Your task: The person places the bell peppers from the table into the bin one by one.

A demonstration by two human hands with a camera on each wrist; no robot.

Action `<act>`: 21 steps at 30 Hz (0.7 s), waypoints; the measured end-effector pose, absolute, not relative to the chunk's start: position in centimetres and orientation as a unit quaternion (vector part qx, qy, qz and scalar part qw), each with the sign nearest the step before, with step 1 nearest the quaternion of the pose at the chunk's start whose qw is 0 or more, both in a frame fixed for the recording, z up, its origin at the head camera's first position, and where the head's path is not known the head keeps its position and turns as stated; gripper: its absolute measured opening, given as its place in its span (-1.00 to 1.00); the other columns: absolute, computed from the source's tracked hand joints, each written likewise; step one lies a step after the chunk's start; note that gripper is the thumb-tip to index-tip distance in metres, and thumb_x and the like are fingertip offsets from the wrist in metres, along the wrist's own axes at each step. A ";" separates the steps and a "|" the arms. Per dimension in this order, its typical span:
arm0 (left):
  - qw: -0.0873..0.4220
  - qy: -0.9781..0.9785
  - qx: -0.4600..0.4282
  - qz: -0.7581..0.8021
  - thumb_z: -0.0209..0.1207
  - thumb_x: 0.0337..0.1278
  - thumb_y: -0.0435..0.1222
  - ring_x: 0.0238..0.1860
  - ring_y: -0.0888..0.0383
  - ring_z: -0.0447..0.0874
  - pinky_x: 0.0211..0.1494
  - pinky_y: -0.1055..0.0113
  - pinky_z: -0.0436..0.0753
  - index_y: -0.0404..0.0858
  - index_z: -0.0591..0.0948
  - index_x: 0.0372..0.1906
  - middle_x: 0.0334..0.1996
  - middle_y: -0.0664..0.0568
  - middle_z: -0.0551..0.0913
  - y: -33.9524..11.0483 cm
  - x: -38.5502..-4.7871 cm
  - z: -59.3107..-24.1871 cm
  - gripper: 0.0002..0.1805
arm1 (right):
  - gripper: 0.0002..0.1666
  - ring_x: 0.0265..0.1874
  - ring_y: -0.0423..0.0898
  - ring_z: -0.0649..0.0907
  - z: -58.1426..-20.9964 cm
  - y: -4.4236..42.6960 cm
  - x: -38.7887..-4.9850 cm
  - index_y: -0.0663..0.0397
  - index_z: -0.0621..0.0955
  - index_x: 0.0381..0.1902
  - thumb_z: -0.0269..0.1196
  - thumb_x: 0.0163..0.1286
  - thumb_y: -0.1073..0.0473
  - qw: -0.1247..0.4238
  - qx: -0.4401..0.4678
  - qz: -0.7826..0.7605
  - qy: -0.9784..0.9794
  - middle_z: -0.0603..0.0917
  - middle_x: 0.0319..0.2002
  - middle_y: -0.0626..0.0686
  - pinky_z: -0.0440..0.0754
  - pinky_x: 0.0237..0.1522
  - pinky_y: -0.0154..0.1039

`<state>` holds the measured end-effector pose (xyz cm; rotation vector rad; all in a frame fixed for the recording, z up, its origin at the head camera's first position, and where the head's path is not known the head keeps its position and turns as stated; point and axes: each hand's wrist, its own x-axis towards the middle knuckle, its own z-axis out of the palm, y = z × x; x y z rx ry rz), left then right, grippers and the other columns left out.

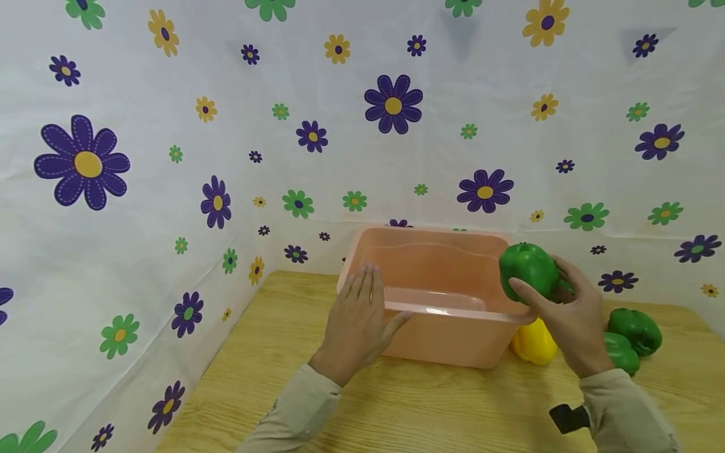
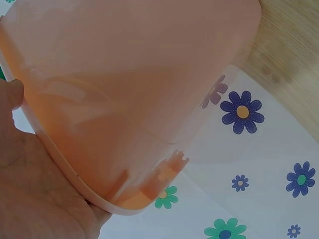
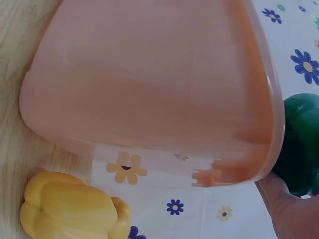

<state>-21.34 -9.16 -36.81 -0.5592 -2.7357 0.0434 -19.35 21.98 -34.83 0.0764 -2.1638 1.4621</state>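
A pink plastic bin [image 1: 447,333] stands on the wooden table in the head view. My left hand [image 1: 357,314] rests on the bin's front left rim, fingers straight and side by side. In the left wrist view that hand [image 2: 45,184] lies along the rim. My right hand [image 1: 572,314] holds a green bell pepper [image 1: 529,270] just above the bin's front right corner, thumb in front and fingers behind. The right wrist view has the green pepper [image 3: 301,144] beside the rim, partly cut off by the frame edge.
A yellow bell pepper [image 1: 534,343] sits on the table [image 1: 430,402] against the bin's right side. Farther right lie two more green peppers [image 1: 634,330], one partly hidden by my right wrist. Flower-patterned sheeting [image 1: 340,170] rises behind and to the left.
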 end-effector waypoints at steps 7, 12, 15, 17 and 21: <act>0.172 -0.965 -0.198 0.010 -0.30 0.48 0.32 0.57 -0.14 0.05 0.60 0.05 0.07 -0.53 0.14 0.52 0.54 -0.31 0.13 -9.2 -21.3 -36.9 0.02 | -0.17 -0.04 -0.11 0.64 -35.2 21.9 -19.5 0.16 0.37 0.48 0.44 0.33 0.13 0.249 0.044 0.534 -0.807 0.51 0.23 0.24 0.64 -0.18 -0.55; 0.177 -0.964 -0.200 0.008 -0.27 0.48 0.32 0.57 -0.14 0.06 0.60 0.05 0.08 -0.53 0.12 0.52 0.54 -0.32 0.14 -9.3 -21.2 -36.9 0.02 | -0.12 0.07 0.24 0.61 -35.2 22.0 -19.5 0.15 0.32 0.50 0.44 0.33 0.11 0.233 0.051 0.529 -0.815 0.45 0.30 0.30 0.64 -0.20 -0.55; 0.179 -0.963 -0.201 0.008 -0.27 0.48 0.32 0.56 -0.14 0.07 0.60 0.05 0.09 -0.54 0.13 0.52 0.53 -0.32 0.15 -9.2 -21.2 -36.9 0.02 | -0.11 0.05 0.25 0.61 -35.2 22.1 -19.5 0.15 0.31 0.51 0.44 0.33 0.12 0.226 0.054 0.528 -0.817 0.45 0.31 0.29 0.65 -0.21 -0.54; 0.179 -0.963 -0.201 0.006 -0.26 0.47 0.32 0.56 -0.14 0.07 0.59 0.05 0.09 -0.54 0.13 0.52 0.53 -0.33 0.15 -9.2 -21.2 -36.9 0.02 | -0.11 0.04 0.22 0.60 -35.2 22.1 -19.5 0.14 0.31 0.51 0.44 0.33 0.12 0.223 0.058 0.526 -0.819 0.45 0.30 0.28 0.65 -0.22 -0.53; 0.179 -0.963 -0.200 0.006 -0.26 0.47 0.32 0.56 -0.14 0.07 0.60 0.05 0.09 -0.54 0.12 0.52 0.54 -0.33 0.14 -9.2 -21.2 -36.8 0.03 | -0.11 0.06 0.25 0.60 -35.2 22.3 -19.6 0.16 0.30 0.51 0.43 0.34 0.12 0.218 0.068 0.526 -0.819 0.43 0.31 0.29 0.64 -0.21 -0.54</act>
